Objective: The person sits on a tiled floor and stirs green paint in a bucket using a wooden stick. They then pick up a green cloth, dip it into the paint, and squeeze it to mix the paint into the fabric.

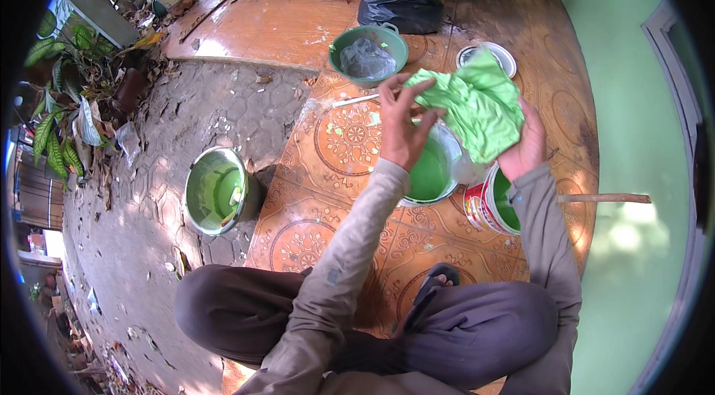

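A crumpled light-green cloth (477, 108) hangs in the air between my two hands. My left hand (406, 123) pinches its left edge, thumb and fingers closing on it. My right hand (527, 143) grips its right side from below, some of its fingers hidden behind the cloth. Under the cloth stands a pail of green paint (430, 171), partly covered. A white and red paint bucket (484, 205) with green paint inside is beneath my right forearm, and a wooden stick (603, 198) shows beside it.
A bucket (190, 198) with green paint stands on the paving at left. Farther off are a green basin (339, 71) with clear plastic in it, a black plastic bag (402, 0) and a white round lid (509, 60). A green wall (625, 283) rises at right.
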